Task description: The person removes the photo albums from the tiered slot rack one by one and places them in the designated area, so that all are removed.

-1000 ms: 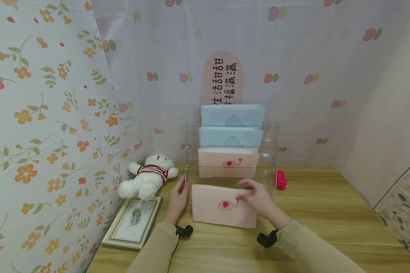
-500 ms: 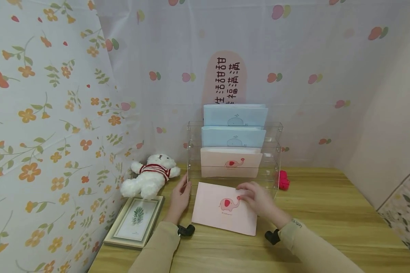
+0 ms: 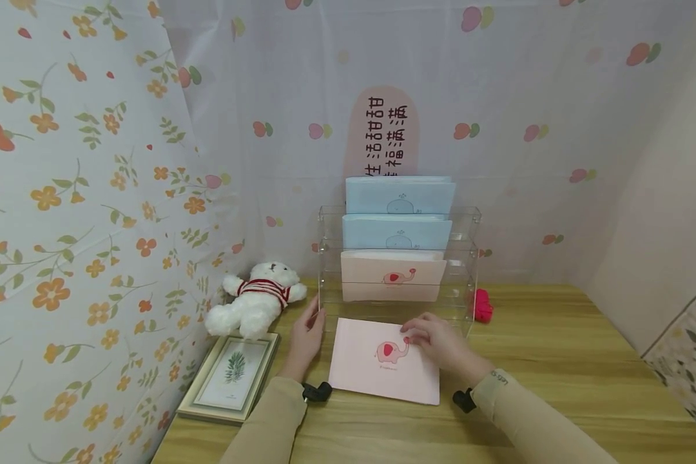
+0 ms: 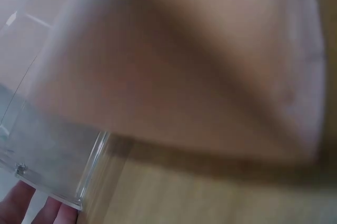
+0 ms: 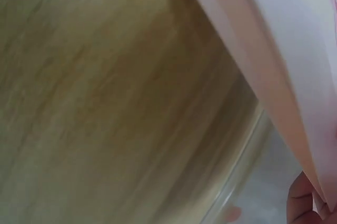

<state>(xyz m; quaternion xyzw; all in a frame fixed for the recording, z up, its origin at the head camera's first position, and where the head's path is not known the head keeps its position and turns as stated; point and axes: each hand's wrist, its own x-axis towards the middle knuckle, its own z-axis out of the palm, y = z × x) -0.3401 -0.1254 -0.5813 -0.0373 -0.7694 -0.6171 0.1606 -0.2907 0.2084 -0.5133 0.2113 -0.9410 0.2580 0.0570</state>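
Observation:
A pink notebook (image 3: 356, 361) with a red elephant print lies slanted, low in front of the clear acrylic rack (image 3: 466, 267). My right hand (image 3: 439, 343) pinches its upper right edge, fingers behind and thumb in front. Several layers of it fan apart in the right wrist view, where fingertips (image 5: 301, 200) hold the corner. At the rack's lower left side, my left hand (image 3: 305, 336) grips the panel; its fingertips (image 4: 48, 211) show at the panel's edge in the left wrist view. The notebook's blurred underside fills most of that view.
Two blue notebooks (image 3: 397, 233) and another pink notebook (image 3: 377, 290) stand in the rack's tiers. Left of it are a white teddy bear (image 3: 249, 312) and a picture frame (image 3: 227, 377). A red object (image 3: 483, 306) sits by the rack's right side on the wooden table (image 3: 557, 367).
The pink notebook has tipped back from near upright to a flatter slant, its lower edge coming toward me. My right hand has lowered slightly; the left stays at the rack.

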